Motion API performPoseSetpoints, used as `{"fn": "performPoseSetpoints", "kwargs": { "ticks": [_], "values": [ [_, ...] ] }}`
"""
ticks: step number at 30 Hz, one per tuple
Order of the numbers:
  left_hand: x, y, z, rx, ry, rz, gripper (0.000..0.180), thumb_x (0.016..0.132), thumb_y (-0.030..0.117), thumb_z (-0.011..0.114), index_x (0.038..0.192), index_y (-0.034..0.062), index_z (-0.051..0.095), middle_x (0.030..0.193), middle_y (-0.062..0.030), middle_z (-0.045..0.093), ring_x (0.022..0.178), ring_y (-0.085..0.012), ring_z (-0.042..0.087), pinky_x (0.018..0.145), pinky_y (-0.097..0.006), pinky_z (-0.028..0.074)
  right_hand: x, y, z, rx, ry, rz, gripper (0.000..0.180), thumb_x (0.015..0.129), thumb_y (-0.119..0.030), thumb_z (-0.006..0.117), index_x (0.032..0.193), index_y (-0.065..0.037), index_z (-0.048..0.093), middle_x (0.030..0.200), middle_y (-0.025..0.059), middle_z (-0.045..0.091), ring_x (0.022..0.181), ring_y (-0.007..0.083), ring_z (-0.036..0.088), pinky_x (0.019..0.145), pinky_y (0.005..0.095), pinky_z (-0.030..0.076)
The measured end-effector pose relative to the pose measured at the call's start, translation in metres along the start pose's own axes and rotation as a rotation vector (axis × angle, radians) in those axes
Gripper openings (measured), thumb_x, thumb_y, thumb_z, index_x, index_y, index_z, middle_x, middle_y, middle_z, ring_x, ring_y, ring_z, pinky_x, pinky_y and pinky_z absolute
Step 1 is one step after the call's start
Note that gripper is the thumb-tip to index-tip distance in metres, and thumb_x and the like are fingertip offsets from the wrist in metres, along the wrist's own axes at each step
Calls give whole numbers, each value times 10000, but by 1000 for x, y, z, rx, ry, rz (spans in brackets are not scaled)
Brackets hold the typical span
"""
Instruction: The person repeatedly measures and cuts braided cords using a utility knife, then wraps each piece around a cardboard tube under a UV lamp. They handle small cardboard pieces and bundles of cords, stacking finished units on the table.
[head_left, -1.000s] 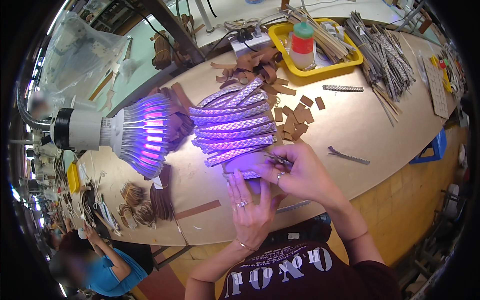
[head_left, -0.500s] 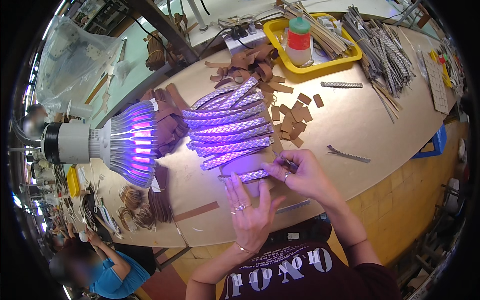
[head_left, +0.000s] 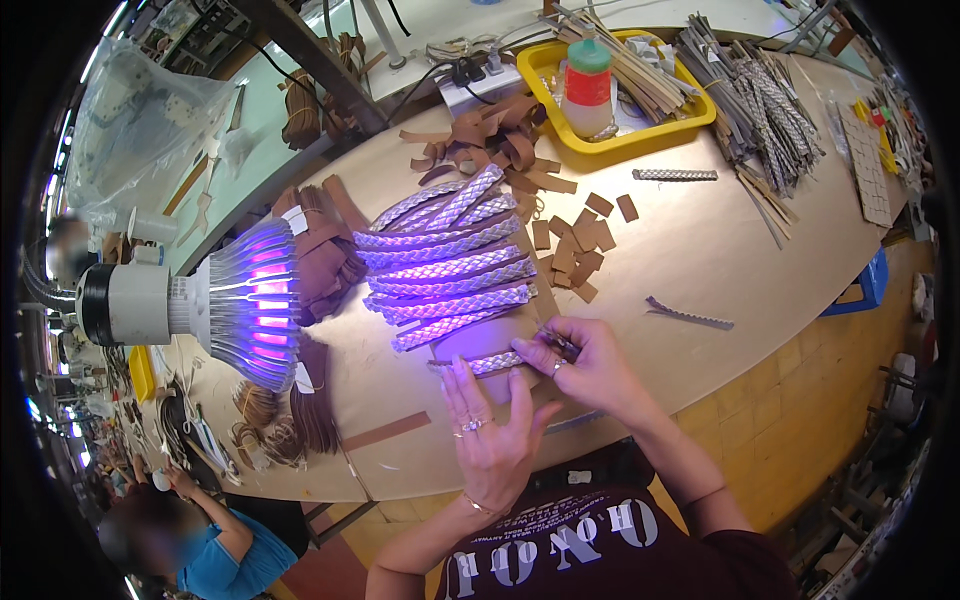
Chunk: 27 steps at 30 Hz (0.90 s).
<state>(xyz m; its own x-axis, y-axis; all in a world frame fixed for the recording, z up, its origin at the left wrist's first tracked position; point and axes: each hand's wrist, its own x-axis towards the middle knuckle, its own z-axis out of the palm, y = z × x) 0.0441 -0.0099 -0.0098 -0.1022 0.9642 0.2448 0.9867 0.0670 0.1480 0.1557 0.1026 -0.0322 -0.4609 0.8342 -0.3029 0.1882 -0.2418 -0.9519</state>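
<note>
Silver-and-brown, the short braid [head_left: 492, 363] lay in front of the person, near the tabletop's [head_left: 650, 250] front edge and across a flat board [head_left: 488, 331]; the left hand [head_left: 492, 440] was open, its fingers spread, with fingertips resting on the braid; the right hand [head_left: 582, 362] was closed around a small dark item at the braid's right end, too hidden by the fingers to name, with the thumb touching the braid.

Beyond the board, more braids [head_left: 450, 272] lay side by side in a row, tinted violet; just left of them hung a ribbed lamp [head_left: 253, 300], glowing pink and purple; brown strips [head_left: 325, 250] were heaped between lamp and braids.

Right of the row lay small tan rectangles [head_left: 580, 240]; behind it, curled brown scraps [head_left: 480, 135]; further back, a yellow tray [head_left: 600, 156] held a green-capped bottle [head_left: 587, 85] and thin sticks [head_left: 645, 75]; grey bundles [head_left: 765, 110] lay right of the tray; at lower left sat a co-worker in blue [head_left: 225, 550].
</note>
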Motion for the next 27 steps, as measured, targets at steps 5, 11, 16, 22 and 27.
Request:
{"fn": "performPoseSetpoints", "kwargs": {
  "ticks": [5, 11, 16, 22, 27],
  "values": [
    [-2, -1, 0, -24, -22, -18, 526, 873, 453, 654, 1216, 59, 594, 1362, -437, 351, 1255, -577, 401, 1022, -544, 414, -3, 4, 6, -109, 57, -8, 396, 841, -374, 742, 761, 0, 638, 550, 58, 524, 489, 131, 438, 476, 318, 373],
    [-4, -6, 2, -130, -13, 13, 612, 782, 307, 786, 1247, -19, 556, 1423, -436, 241, 1301, -608, 300, 1029, -578, 375, -3, 9, 14, -42, 74, 92, 394, 820, -377, 765, 829, -20, 600, 573, 3, 474, 521, 102, 417, 492, 282, 359],
    [-4, -7, -1, -122, -22, 26, 604, 793, 299, 777, 1258, -16, 553, 1436, -426, 232, 1299, -601, 313, 1024, -578, 381, -7, 15, 15, 147, 62, 74, 234, 871, -171, 728, 1002, -48, 578, 728, -30, 512, 689, 44, 461, 601, 209, 384],
    [-3, -7, -18, -124, -65, -21, 569, 813, 363, 745, 1272, 70, 582, 1436, -348, 325, 1307, -506, 364, 1035, -541, 345, -12, 15, 9, 122, 182, -126, 229, 889, -166, 711, 1038, -34, 600, 769, -43, 552, 731, 36, 496, 650, 188, 394],
    [1, -6, -35, -99, 35, -22, 526, 804, 364, 745, 1257, 135, 610, 1413, -285, 392, 1275, -434, 410, 1038, -515, 308, -23, -10, -8, 229, -101, -11, 216, 881, -210, 718, 948, -18, 644, 816, 14, 611, 715, 105, 539, 651, 262, 442]
  ]
}}
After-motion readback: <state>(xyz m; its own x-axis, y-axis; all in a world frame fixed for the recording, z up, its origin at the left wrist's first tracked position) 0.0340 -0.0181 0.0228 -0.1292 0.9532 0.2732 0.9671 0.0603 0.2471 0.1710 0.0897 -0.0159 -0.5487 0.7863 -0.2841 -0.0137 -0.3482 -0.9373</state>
